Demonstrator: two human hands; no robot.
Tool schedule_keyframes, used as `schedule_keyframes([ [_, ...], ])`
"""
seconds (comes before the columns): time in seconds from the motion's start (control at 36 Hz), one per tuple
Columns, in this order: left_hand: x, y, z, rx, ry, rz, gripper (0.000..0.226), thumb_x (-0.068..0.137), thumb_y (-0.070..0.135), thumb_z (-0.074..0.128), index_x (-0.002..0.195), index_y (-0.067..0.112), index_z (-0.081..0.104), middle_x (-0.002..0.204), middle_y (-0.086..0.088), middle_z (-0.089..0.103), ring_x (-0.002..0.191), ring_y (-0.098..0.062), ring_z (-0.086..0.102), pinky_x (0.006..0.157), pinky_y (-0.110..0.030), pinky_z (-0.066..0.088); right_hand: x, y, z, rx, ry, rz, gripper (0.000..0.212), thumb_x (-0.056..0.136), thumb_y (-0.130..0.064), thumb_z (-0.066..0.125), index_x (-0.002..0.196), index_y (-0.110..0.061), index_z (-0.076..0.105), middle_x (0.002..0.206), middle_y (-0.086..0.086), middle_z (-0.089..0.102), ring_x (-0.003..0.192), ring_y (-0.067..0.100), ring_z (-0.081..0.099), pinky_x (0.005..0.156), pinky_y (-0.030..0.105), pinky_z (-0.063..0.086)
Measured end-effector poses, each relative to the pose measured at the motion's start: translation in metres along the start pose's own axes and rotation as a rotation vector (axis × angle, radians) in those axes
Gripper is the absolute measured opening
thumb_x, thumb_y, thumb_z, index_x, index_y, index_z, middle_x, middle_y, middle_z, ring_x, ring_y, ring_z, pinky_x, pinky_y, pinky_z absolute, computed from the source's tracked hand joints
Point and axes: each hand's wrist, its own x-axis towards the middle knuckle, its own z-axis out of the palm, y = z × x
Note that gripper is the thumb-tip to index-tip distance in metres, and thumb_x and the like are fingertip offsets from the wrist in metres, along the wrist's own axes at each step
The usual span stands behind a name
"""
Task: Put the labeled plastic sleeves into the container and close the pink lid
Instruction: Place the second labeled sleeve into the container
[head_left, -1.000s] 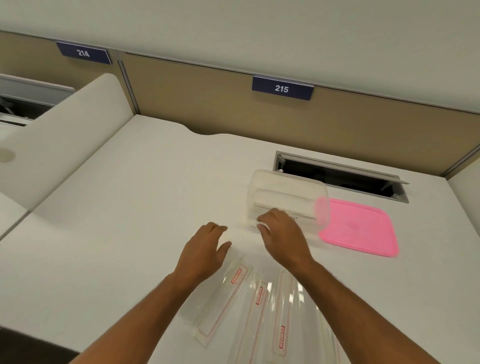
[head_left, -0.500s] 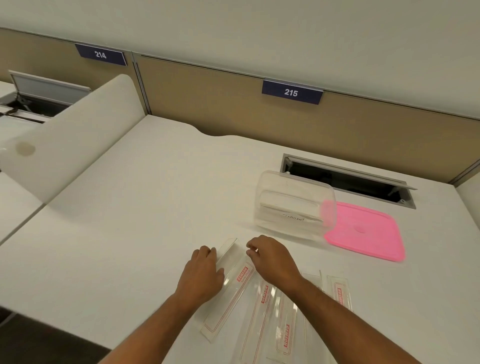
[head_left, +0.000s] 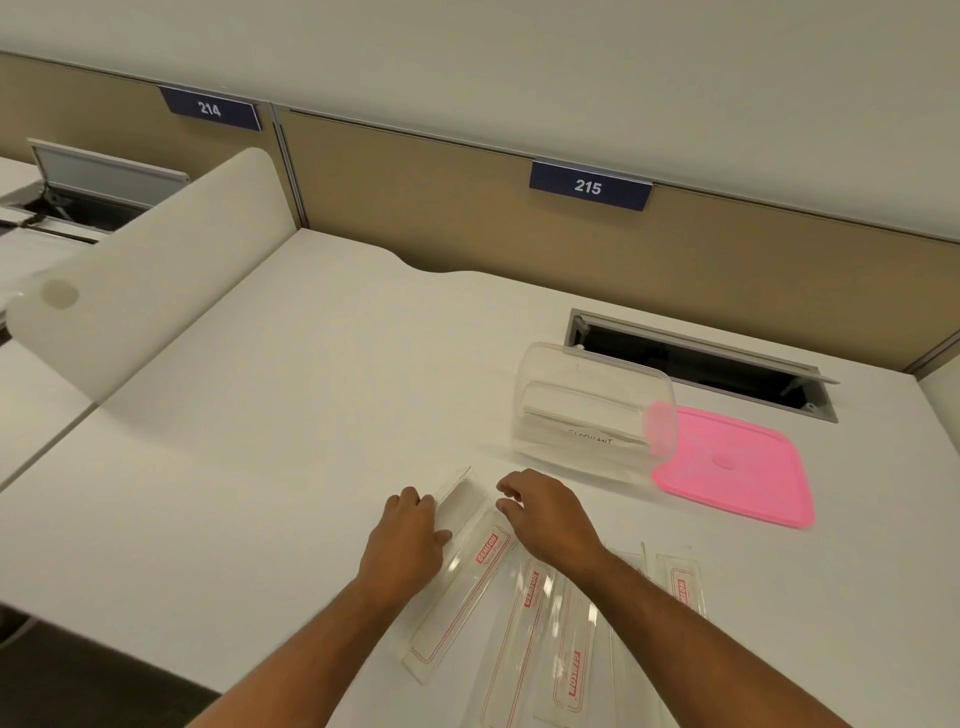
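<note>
Both hands low over the white surface (head_left: 270, 415), at the far end of the leftmost sleeve (head_left: 457, 577).

Left hand (head_left: 405, 540) — palm down, fingers lying fairly straight along the sleeve's left edge, thumb against its clear face. It touches the sleeve; whether it has real hold of it cannot be told.

Right hand (head_left: 545, 519) — just right of the left hand, across the sleeve's raised far end. Fingers curled downward, tips at or just above the sleeve's right edge. Contact looks likely, but a firm pinch is not clear.

The sleeve runs from between the hands back toward the person, slanting left, red-bordered label and red brand tab visible. Its far end stands a little off the surface.

More sleeves (head_left: 540, 634) fan out under and behind the right forearm, overlapping; one shorter piece (head_left: 680, 582) lies right of that forearm, apart from the rest.

Beyond the right hand: clear container (head_left: 592, 405), tipped on its side, mouth facing right, a white strip with handwriting showing through its wall. Its rim overlaps the near-left corner of the pink lid (head_left: 737, 467), which lies flat on the surface, further right of the right hand.

Behind the container — open cable hatch (head_left: 701, 364) in the surface, then a tan partition with plates 214 (head_left: 210, 109) and 215 (head_left: 589, 186). White divider (head_left: 156, 270) far left of the left hand.
</note>
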Motion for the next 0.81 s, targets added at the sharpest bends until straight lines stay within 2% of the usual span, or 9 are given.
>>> schedule_keyframes([
  [0.11, 0.009, 0.001, -0.006, -0.053, -0.009, -0.075, 0.033, 0.094, 0.044, 0.059, 0.112, 0.017, 0.061, 0.106, 0.002, 0.056, 0.091, -0.012, 0.051, 0.077, -0.024, 0.049, -0.001, -0.004, -0.002, 0.009, -0.007, 0.002, 0.033, 0.098, -0.035, 0.055, 0.128, -0.023, 0.063, 0.124, -0.009, 0.065, 0.114, 0.011, 0.060, 0.095, 0.027, 0.046],
  [0.31, 0.026, -0.001, -0.021, -0.398, -0.041, -0.301, 0.032, 0.092, 0.041, 0.064, 0.085, 0.010, 0.060, 0.082, -0.001, 0.062, 0.081, -0.020, 0.063, 0.070, -0.031, 0.049, -0.005, -0.018, -0.001, 0.039, -0.072, -0.022, 0.038, 0.099, -0.040, 0.054, 0.133, -0.025, 0.059, 0.130, -0.009, 0.063, 0.116, 0.010, 0.059, 0.098, 0.028, 0.046],
  [0.42, 0.031, -0.003, -0.024, -0.657, -0.072, -0.423, 0.039, 0.092, 0.042, 0.066, 0.102, 0.005, 0.064, 0.099, -0.007, 0.067, 0.092, -0.029, 0.066, 0.079, -0.037, 0.057, -0.008, -0.030, 0.001, 0.141, -0.124, 0.008, 0.041, 0.097, -0.042, 0.057, 0.134, -0.023, 0.059, 0.126, -0.007, 0.065, 0.110, 0.009, 0.061, 0.095, 0.027, 0.049],
  [0.53, 0.033, -0.001, -0.027, -0.818, -0.071, -0.505, 0.045, 0.092, 0.040, 0.067, 0.112, -0.001, 0.063, 0.111, -0.010, 0.065, 0.095, -0.035, 0.065, 0.067, -0.034, 0.054, -0.009, -0.041, 0.002, 0.361, -0.188, 0.129, 0.045, 0.095, -0.039, 0.060, 0.134, -0.018, 0.059, 0.114, -0.004, 0.069, 0.100, 0.008, 0.065, 0.090, 0.026, 0.053],
  [0.64, 0.032, 0.004, -0.031, -0.935, -0.047, -0.559, 0.041, 0.093, 0.036, 0.067, 0.117, 0.003, 0.062, 0.114, -0.011, 0.065, 0.092, -0.034, 0.064, 0.063, -0.034, 0.055, -0.011, -0.049, 0.005, 0.658, -0.283, 0.286, 0.043, 0.092, -0.025, 0.066, 0.132, -0.011, 0.056, 0.100, 0.007, 0.075, 0.091, 0.018, 0.073, 0.086, 0.036, 0.060],
  [0.72, 0.032, 0.008, -0.036, -0.998, -0.044, -0.569, 0.039, 0.093, 0.034, 0.067, 0.116, 0.004, 0.063, 0.110, -0.010, 0.068, 0.090, -0.031, 0.066, 0.070, -0.039, 0.060, -0.014, -0.051, 0.002, 0.871, -0.320, 0.335, 0.039, 0.090, -0.012, 0.067, 0.127, -0.007, 0.057, 0.095, 0.013, 0.077, 0.088, 0.023, 0.075, 0.072, 0.030, 0.059],
  [0.81, 0.032, 0.010, -0.040, -1.031, -0.035, -0.555, 0.038, 0.092, 0.034, 0.068, 0.112, 0.003, 0.065, 0.107, -0.009, 0.070, 0.088, -0.031, 0.068, 0.070, -0.040, 0.061, -0.015, -0.052, -0.003, 0.975, -0.346, 0.344, 0.039, 0.086, -0.008, 0.070, 0.123, -0.011, 0.058, 0.092, 0.012, 0.078, 0.091, 0.027, 0.076, 0.072, 0.033, 0.056],
])
